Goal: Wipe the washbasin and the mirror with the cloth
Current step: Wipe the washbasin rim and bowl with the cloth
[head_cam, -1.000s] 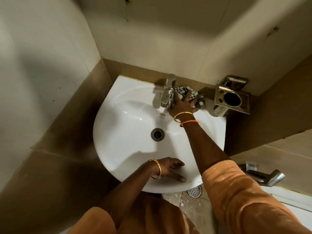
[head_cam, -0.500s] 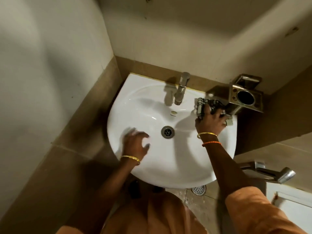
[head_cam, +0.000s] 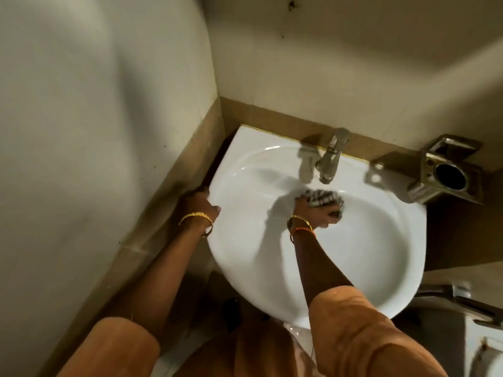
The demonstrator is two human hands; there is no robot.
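Right hand (head_cam: 322, 210) down inside the washbasin (head_cam: 381, 240), just in front of the tap (head_cam: 329, 159) and below its spout. Grip: fingers curled round a bunched checked cloth (head_cam: 324, 197), pressing it to the back slope of the bowl. The frame is blurred there, so finger detail is uncertain.

The cloth lies on the tap side of the palm, wad running across the bowl, roughly side to side under the tap. The drain is hidden under the hand or forearm.

Left hand (head_cam: 202, 206) rests on the basin rim well to the left of the tap, fingers curled over the edge, thumb on top; it carries no cloth and looks like a brace.

Judgement: basin wiping is under way. Unwiped bowl lies toward the body and to the right of the tap, so the next stroke probably pulls away from it. Right hand is the working one. No mirror is in view; that part is not yet done.
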